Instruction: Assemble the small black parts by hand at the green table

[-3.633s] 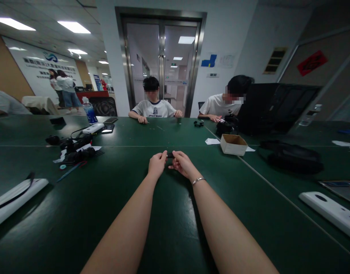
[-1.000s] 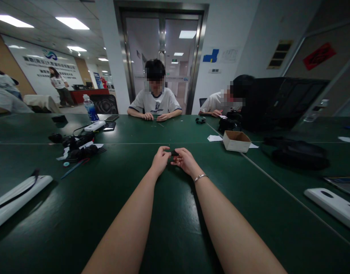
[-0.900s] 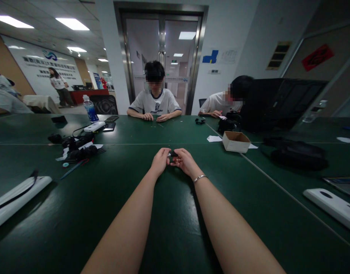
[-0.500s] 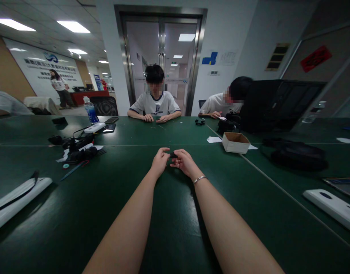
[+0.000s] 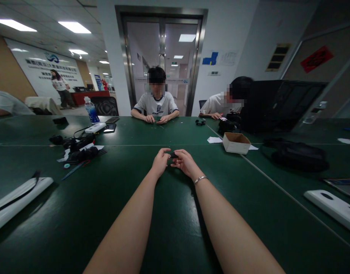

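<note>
Smooth glossy tabletop [image 5: 63,220], shiny metal bracelet [image 5: 201,179], matt cardboard box [image 5: 236,147], polished metal doorframe [image 5: 160,9]

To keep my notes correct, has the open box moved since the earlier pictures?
No, the open box sits in the same place against the pale table seam.

Over the table [image 5: 169,217], I am holding an object [image 5: 174,155] in my right hand [image 5: 185,163], beside my left hand [image 5: 160,163]; a person [image 5: 156,104] is sitting opposite, a box [image 5: 235,147] standing ahead right, a bottle [image 5: 91,111] ahead left.
</note>
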`<state>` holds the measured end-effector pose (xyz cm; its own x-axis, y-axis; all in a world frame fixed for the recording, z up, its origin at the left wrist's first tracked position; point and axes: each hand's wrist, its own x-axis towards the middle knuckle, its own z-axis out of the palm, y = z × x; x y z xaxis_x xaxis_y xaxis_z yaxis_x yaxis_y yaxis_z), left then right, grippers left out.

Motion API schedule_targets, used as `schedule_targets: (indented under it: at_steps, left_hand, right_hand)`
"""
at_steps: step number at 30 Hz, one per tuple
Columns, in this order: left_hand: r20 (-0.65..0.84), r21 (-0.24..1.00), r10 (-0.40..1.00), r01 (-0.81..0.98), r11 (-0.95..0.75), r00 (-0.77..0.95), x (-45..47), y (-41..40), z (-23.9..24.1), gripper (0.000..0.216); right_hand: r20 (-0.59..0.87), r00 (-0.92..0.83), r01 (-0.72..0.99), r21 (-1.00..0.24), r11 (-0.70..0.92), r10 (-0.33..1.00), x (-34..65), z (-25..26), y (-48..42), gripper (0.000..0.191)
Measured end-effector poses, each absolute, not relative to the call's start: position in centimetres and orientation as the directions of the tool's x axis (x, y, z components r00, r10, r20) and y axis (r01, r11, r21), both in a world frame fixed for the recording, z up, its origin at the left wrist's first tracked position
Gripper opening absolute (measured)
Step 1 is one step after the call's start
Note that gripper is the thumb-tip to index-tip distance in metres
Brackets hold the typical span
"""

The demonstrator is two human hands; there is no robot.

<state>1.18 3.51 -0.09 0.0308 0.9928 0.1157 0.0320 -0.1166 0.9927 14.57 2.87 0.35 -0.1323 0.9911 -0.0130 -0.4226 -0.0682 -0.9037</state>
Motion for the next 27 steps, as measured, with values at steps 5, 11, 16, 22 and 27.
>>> schedule_targets:
  at_steps: [5,11,16,22,27]
  left_hand:
    - [0.144,0.989,0.987,0.004,-0.144,0.066,1.12,3.79,-0.46,0.029]
    - [0.181,0.983,0.982,0.015,-0.182,0.064,1.16,3.68,-0.47,0.027]
    - [0.205,0.977,0.976,0.041,-0.208,0.074,1.02,3.61,-0.51,0.026]
    - [0.246,0.966,0.968,0.072,-0.249,0.053,0.93,3.63,-0.63,0.023]
    - [0.27,0.955,0.962,0.117,-0.272,0.039,0.88,3.62,-0.72,0.022]
  right_hand:
    - [-0.004,-0.145,-0.421,-0.905,-0.065,0.989,14.69,0.22,3.02,0.018]
    - [0.013,-0.209,-0.408,-0.91,-0.075,0.978,14.73,0.22,3.12,0.024]
    - [0.025,-0.23,-0.354,-0.933,-0.06,0.973,14.68,0.25,3.01,0.023]
    - [-0.005,-0.293,-0.317,-0.943,-0.102,0.956,14.6,0.5,2.88,0.02]
    - [0.025,-0.289,-0.342,-0.936,-0.079,0.957,14.52,0.55,2.84,0.027]
